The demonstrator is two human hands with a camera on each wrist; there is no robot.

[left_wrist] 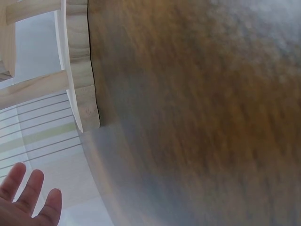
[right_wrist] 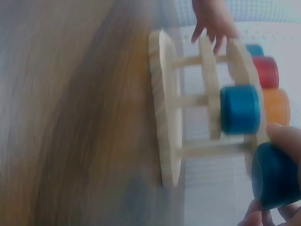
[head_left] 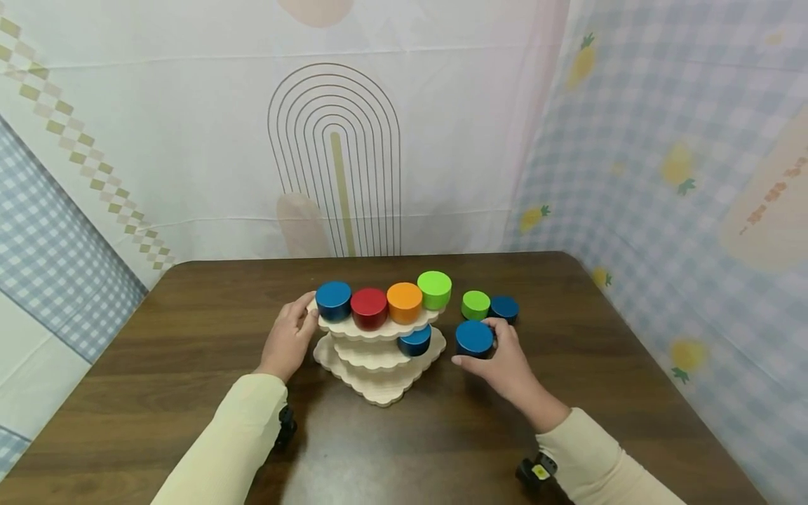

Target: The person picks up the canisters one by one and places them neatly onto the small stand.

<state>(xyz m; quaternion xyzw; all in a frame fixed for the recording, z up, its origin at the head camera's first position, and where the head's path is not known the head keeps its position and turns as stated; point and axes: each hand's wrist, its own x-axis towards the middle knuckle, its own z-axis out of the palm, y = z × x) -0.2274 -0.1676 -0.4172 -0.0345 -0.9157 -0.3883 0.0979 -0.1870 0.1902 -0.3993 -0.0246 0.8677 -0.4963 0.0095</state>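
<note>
A pale wooden three-tier stand [head_left: 379, 386] with scalloped edges stands on the brown table. On its top tier sit a blue cylinder [head_left: 333, 301], a red one [head_left: 369, 309], an orange one [head_left: 405, 303] and a light green one [head_left: 434, 290]. One more blue cylinder [head_left: 414, 341] sits on the middle tier's right end. My left hand [head_left: 289, 340] pinches the top tier's left corner between thumb and forefinger; its other fingers [left_wrist: 33, 190] stretch out loosely below. Right of the stand, my right hand [head_left: 505, 361] grips a blue cylinder [right_wrist: 277, 176] between thumb and fingers.
Behind my right hand, a light green cylinder [head_left: 475, 305] and a dark blue cylinder [head_left: 504, 308] rest side by side on the table [head_left: 379, 463]. A patterned cloth [head_left: 454, 140] hangs behind the table's back edge, with checked cloth [head_left: 637, 203] along the right.
</note>
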